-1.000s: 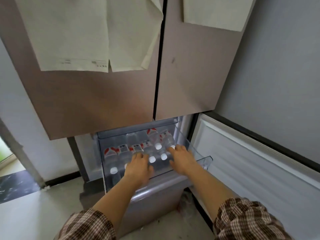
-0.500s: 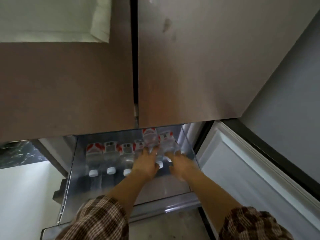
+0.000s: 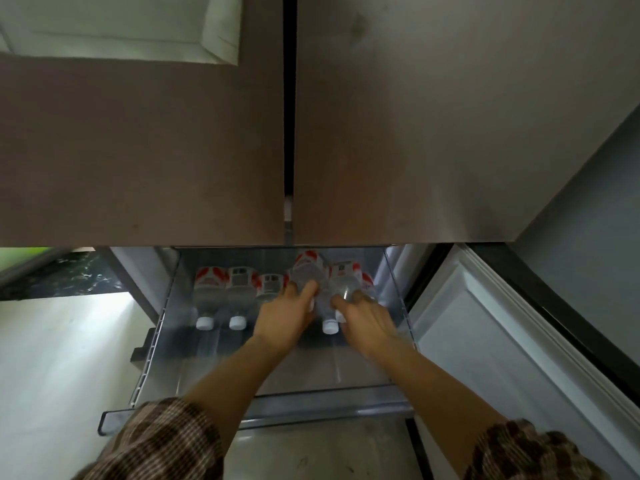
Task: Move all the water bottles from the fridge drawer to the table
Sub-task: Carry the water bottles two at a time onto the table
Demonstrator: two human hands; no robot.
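- Delta vs a second ago: both hands have gone from hovering over the caps at the drawer front to deep in the bottle row. The camera has dropped and closed in, so the upper fridge doors now fill most of the view.
- Left hand: fingers curled over the shoulder of the raised bottle, which sits on top of the row, slightly higher than its neighbours. Looks like a grip, not just a touch.
- Right hand: fingers and thumb curled round the right-side bottle, just beside the raised one. Some motion blur, but the wrap reads as closed.
- Fridge drawer is pulled fully out, lower door swung open at right.
- All bottles are still in the drawer, lying on their sides, white caps toward the person. None has shifted since the earlier views.
- Left three bottles are untouched. One more cap shows between the hands, on a bottle neither hand seems to hold.
- The surface is not in view.
- Judgement: reach is done, grasp just made, lift is next. Task progress is basically zero, with at least six bottles to shift, so several trips at two per trip.
- Risk: pulling the raised bottle may roll the ones under it.
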